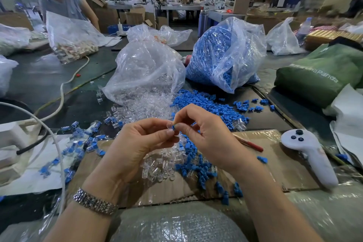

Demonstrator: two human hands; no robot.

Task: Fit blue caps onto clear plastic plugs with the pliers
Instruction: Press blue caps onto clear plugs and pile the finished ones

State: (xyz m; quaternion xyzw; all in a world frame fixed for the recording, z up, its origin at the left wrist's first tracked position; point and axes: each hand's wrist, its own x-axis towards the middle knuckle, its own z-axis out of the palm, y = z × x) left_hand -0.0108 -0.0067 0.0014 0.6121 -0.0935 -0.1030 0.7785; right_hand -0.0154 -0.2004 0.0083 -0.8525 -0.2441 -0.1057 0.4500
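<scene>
- Blue caps (206, 104) and clear plugs (157, 167) lie in big loose piles on my table (49, 84), so I think lots of work is left.
- Some finished plugs with caps on (78, 143) sit to my left.
- Both my hands are up over the cardboard (275, 163).
- My left hand (141, 143) pinches one clear plug (169, 125).
- My right hand (206, 131) pinches a blue cap (173, 127) against it.
- Red-handled pliers (249, 143), I think, lie by my right wrist, not in use.

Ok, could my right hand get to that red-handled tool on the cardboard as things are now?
Probably yes. The red-handled tool lies uncovered on the cardboard beside the right hand, nothing on top of it. But that hand is pinching a blue cap, so it would need freeing first.
</scene>
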